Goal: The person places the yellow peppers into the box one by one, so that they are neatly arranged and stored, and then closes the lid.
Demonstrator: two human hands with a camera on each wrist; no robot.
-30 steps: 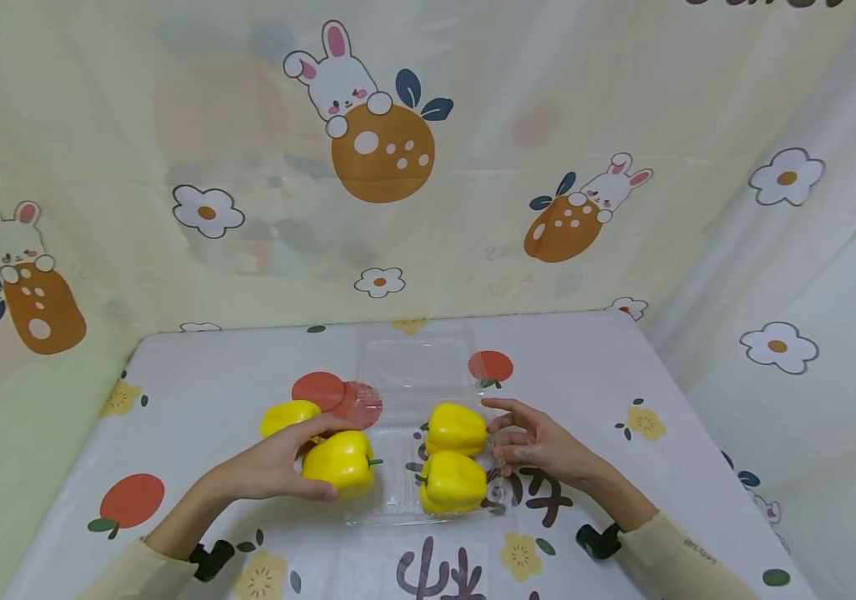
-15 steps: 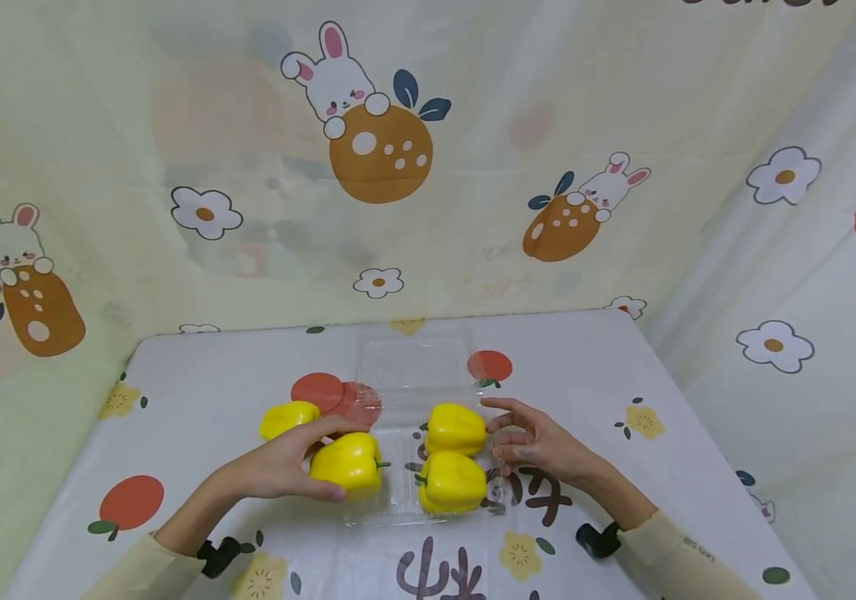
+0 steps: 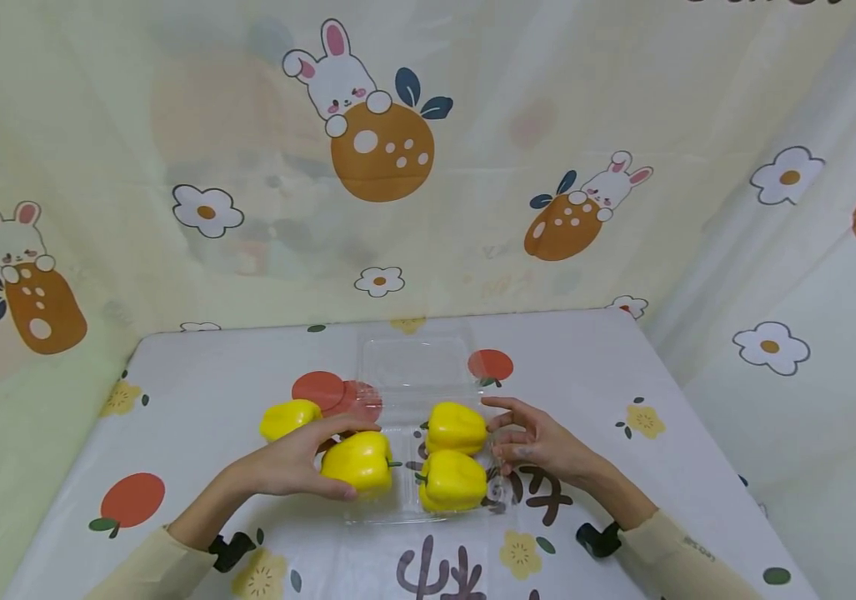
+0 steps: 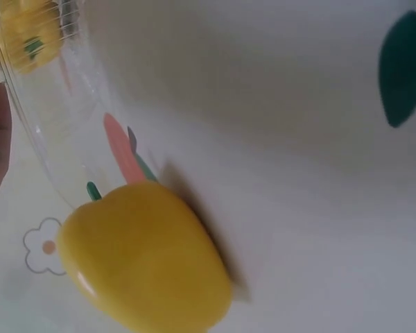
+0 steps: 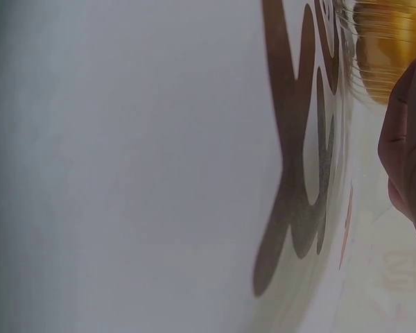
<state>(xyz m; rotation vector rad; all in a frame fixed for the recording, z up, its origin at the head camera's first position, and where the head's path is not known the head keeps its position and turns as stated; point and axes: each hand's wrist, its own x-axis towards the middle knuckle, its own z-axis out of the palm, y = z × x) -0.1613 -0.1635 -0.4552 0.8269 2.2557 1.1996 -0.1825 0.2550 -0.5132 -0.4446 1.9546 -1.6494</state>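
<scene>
In the head view my left hand (image 3: pixel 292 460) grips a yellow bell pepper (image 3: pixel 358 463) between thumb and fingers, its green stem pointing right. The pepper overlaps the left side of a clear plastic clamshell box (image 3: pixel 397 510), whose lid (image 3: pixel 416 364) lies folded back. Two more yellow bell peppers, a rear one (image 3: pixel 456 427) and a front one (image 3: pixel 453 481), sit in the box's right half, stems to the left. My right hand (image 3: pixel 540 442) is at the box's right wall with its fingers loosely bent and the index finger extended along the rear pepper's side.
Behind my left hand another yellow bell pepper (image 4: pixel 149 260) lies on the patterned tablecloth (image 3: pixel 210 400), outside the box. A printed cloth (image 3: pixel 262 150) hangs as a backdrop behind the table and along both sides.
My left hand has carried its bell pepper a short way to the right, further over the box. The right hand and the other peppers have stayed in place.
</scene>
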